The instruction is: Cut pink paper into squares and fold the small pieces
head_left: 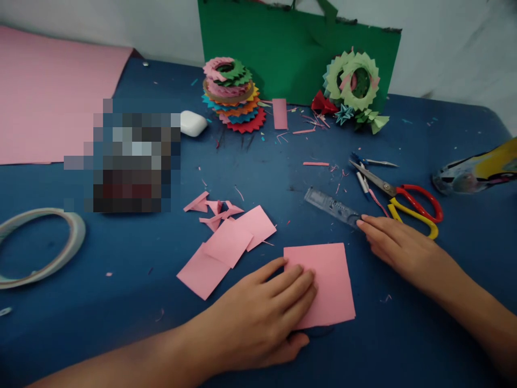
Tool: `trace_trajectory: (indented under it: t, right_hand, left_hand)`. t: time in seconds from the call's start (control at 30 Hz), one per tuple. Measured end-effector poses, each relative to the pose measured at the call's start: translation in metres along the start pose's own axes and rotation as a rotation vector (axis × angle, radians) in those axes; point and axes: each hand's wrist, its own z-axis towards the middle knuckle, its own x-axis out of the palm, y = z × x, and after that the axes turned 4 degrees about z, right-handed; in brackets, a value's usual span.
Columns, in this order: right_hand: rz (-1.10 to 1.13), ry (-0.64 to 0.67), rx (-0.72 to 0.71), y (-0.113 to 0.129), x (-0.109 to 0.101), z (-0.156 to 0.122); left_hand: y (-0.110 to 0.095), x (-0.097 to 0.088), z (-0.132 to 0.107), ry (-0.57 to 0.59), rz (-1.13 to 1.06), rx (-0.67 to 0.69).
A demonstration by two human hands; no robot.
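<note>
My left hand [269, 307] rests with stretched fingers across the left part of a pink square of paper [333, 285], its thumb below on the table. My right hand [407, 256] has its fingertips closed on the near end of a clear plastic ruler [329, 206], which lies flat and slanted. Just beyond that hand are scissors [388, 187] with one red and one yellow handle, blades parted. Left of the paper, smaller pink paper pieces [229, 242] overlap, with several small folded pink pieces [216, 207] behind them.
A tape roll [76, 234] lies at left, near a pixelated object [129, 167] and a white case [193, 123]. Large pink sheets [52, 97] cover the back left. Paper rings [234, 97], a paper wreath [359, 81] and a green board [283, 48] stand behind. Paper scraps dot the blue table [121, 307].
</note>
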Motion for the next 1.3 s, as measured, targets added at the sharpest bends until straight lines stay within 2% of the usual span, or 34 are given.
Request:
trace_trajectory:
  t: [0.07, 0.23, 0.43, 0.57, 0.67, 0.77, 0.83, 0.93, 1.07, 1.3]
  right_hand:
    - [-0.062, 0.030, -0.010, 0.000, -0.003, -0.003]
    - [-0.123, -0.066, -0.005, 0.003, -0.001, -0.003]
    - [-0.085, -0.029, 0.001, 0.002, 0.000, -0.005]
    - [-0.016, -0.056, -0.140, 0.015, -0.008, -0.008]
    - [0.005, -0.029, -0.245, 0.027, -0.008, -0.007]
    - [0.028, 0.017, -0.264, 0.031, -0.004, -0.005]
    - [0.055, 0.048, -0.273, 0.029, -0.003, -0.004]
    - [0.098, 0.092, -0.296, 0.022, -0.004, -0.003]
    - [0.134, 0.164, -0.254, 0.016, -0.005, -0.005]
    - [0.139, 0.175, -0.258, 0.012, -0.002, -0.006]
  left_hand:
    - [-0.001, -0.001, 0.000, 0.002, 0.021, 0.002]
    - [-0.004, -0.005, -0.002, 0.030, 0.134, 0.048]
    - [-0.010, -0.011, -0.002, 0.074, 0.177, 0.035]
    - [-0.015, -0.009, -0.003, 0.003, 0.217, 0.018]
    - [-0.016, -0.007, -0.003, 0.006, 0.180, -0.012]
    - [-0.016, -0.007, -0.002, -0.023, 0.173, -0.032]
    - [-0.014, -0.008, -0.002, -0.033, 0.195, -0.041]
    - [-0.011, -0.008, -0.002, 0.037, 0.212, -0.042]
    - [-0.007, -0.008, -0.003, 0.097, 0.218, -0.020]
    - [-0.007, -0.003, -0.004, 0.079, 0.146, -0.073]
